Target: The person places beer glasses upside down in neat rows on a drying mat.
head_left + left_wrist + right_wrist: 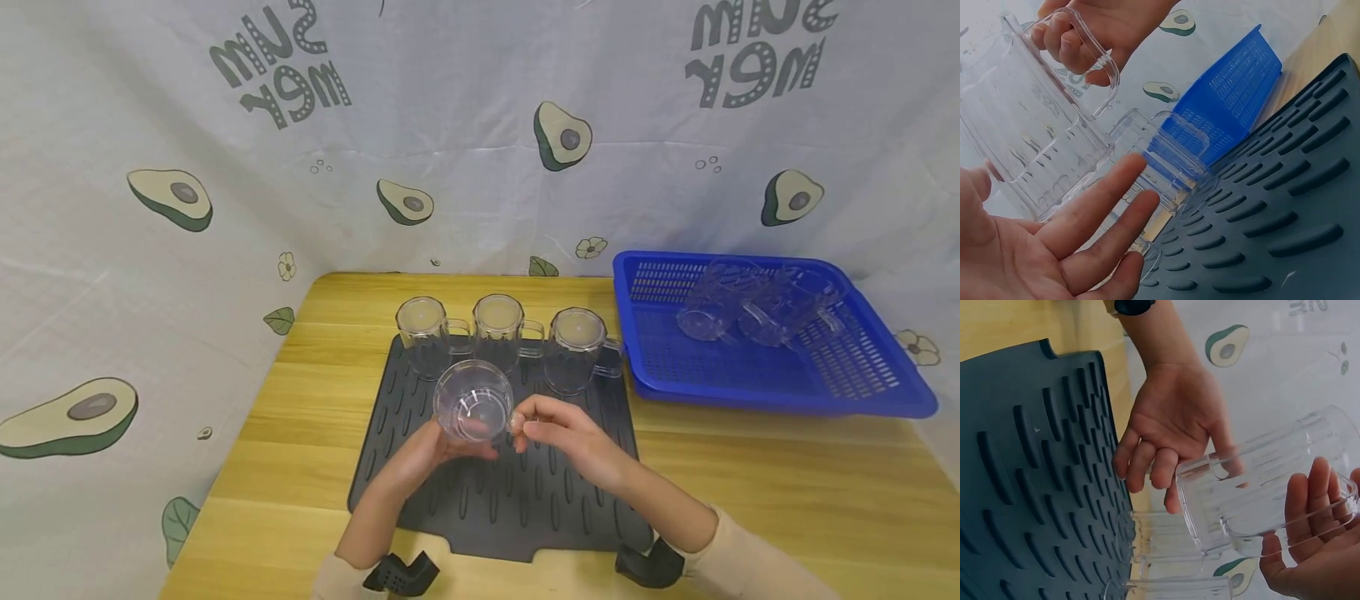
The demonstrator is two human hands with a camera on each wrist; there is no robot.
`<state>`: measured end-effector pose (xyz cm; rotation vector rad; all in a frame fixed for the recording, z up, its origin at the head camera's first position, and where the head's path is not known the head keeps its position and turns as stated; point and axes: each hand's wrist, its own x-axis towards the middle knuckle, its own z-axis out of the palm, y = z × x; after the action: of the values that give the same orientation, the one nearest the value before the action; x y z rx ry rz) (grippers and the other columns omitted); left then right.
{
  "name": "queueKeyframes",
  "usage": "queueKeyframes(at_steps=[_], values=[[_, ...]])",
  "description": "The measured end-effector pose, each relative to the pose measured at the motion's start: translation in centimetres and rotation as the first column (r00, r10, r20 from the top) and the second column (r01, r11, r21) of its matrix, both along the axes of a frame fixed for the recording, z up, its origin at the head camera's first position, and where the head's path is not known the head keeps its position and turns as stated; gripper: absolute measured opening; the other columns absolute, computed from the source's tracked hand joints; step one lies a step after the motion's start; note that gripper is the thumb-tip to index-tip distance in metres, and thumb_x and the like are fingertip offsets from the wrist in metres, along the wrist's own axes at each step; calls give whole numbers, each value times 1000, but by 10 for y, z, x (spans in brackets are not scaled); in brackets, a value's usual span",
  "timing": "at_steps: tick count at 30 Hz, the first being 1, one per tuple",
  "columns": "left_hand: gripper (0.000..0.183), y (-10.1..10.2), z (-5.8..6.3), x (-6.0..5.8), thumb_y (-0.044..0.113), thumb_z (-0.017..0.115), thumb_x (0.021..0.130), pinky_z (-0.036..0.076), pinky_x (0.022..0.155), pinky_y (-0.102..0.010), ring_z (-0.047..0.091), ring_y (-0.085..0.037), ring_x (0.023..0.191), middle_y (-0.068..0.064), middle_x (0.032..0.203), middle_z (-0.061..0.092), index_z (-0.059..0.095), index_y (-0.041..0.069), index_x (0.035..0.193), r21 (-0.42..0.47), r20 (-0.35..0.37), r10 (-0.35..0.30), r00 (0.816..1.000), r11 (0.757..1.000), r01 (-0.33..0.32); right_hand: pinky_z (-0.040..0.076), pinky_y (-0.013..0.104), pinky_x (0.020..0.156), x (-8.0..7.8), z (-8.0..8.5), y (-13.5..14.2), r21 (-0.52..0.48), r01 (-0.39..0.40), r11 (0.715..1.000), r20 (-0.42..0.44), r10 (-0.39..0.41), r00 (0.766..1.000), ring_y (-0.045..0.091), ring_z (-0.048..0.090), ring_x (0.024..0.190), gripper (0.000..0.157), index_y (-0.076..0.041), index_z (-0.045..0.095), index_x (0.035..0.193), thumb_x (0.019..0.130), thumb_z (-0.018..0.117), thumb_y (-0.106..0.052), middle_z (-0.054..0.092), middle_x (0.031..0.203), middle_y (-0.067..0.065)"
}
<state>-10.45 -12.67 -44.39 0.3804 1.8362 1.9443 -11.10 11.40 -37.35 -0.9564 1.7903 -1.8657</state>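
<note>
A clear mug (468,387) is held above the dark drying mat (517,500), its mouth facing the head camera. My right hand (562,433) grips the mug's handle; in the left wrist view its curled fingers (1063,40) pass through the handle loop. By the mug's near left side is my left hand (427,454), thumb against the clear wall and the other fingers stretched loosely below, as the right wrist view shows. Beyond the held mug, three similar mugs (423,333), (498,329), (576,346) stand upside down in a row along the mat's far edge, handles pointing right.
At the back right a blue basket (652,375) holds several clear mugs (708,312) lying on their sides. The mat lies on a wooden table (277,450). A white cloth (465,83) printed with avocados hangs behind and at the left.
</note>
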Motion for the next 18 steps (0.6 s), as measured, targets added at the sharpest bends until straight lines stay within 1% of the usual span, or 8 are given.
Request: queueKeyframes(at_steps=[2, 4, 7, 9, 11, 13, 16, 18], values=[[62, 0, 0, 0, 43, 17, 108, 45, 101, -46, 67, -30, 103, -22, 121, 62, 48, -1, 137, 26, 1, 9, 1000, 1000, -9, 48, 32, 84, 1, 0, 1, 4, -25, 1000, -5, 25, 1000, 18, 58, 86, 17, 8, 54, 100, 101, 42, -5, 59, 89, 5], [60, 0, 0, 0, 43, 21, 107, 46, 99, -44, 66, -28, 104, -19, 121, 61, 50, -2, 134, 27, 0, 42, 999, 999, -42, 50, 33, 84, 2, 0, 2, 11, -50, 999, -30, 50, 998, 18, 59, 87, 16, 7, 55, 100, 101, 44, -4, 59, 90, 9], [72, -1, 1, 1, 53, 21, 105, 45, 99, -45, 65, -29, 106, -20, 117, 64, 54, -6, 130, 16, 4, 79, 997, 997, -79, 53, 36, 82, 3, -1, 4, 43, -71, 997, -91, 75, 993, 19, 62, 87, 11, 3, 58, 99, 101, 47, -2, 59, 91, 12], [81, -2, 1, 1, 59, 18, 102, 44, 100, -48, 64, -32, 108, -24, 114, 65, 53, -9, 130, 6, 8, 77, 997, 997, -77, 54, 36, 81, 4, -2, 5, 76, -75, 994, -147, 85, 985, 18, 63, 87, 10, 0, 60, 99, 99, 50, 0, 61, 91, 10], [88, -3, 1, 1, 62, 12, 101, 42, 102, -53, 63, -38, 109, -29, 112, 65, 49, -10, 133, 9, 17, 52, 999, 999, -52, 54, 35, 79, 4, -3, 6, 120, -68, 991, -202, 91, 975, 17, 63, 86, 10, -5, 62, 98, 98, 54, 0, 63, 91, 7], [86, -4, 0, 0, 59, 8, 101, 39, 103, -57, 61, -41, 112, -31, 114, 64, 43, -10, 139, 13, 31, 22, 999, 1000, -22, 52, 35, 80, 5, -4, 7, 176, -46, 983, -258, 91, 962, 14, 61, 85, 10, -10, 65, 97, 97, 57, -3, 65, 91, 2], [81, -5, -2, -1, 56, 6, 102, 36, 106, -55, 58, -39, 117, -29, 122, 61, 34, -6, 146, 12, 55, 9, 998, 1000, -10, 46, 37, 83, 6, -7, 9, 260, -18, 966, -339, 108, 935, 11, 58, 87, 8, -13, 67, 97, 96, 61, -7, 66, 92, -3], [80, -5, -3, -2, 57, 7, 102, 38, 105, -54, 58, -38, 118, -28, 127, 58, 31, -4, 148, 22, 70, 10, 998, 1000, -12, 43, 38, 85, 6, -8, 10, 306, -8, 952, -384, 131, 914, 9, 57, 88, 7, -15, 69, 97, 95, 63, -10, 65, 92, -8]])
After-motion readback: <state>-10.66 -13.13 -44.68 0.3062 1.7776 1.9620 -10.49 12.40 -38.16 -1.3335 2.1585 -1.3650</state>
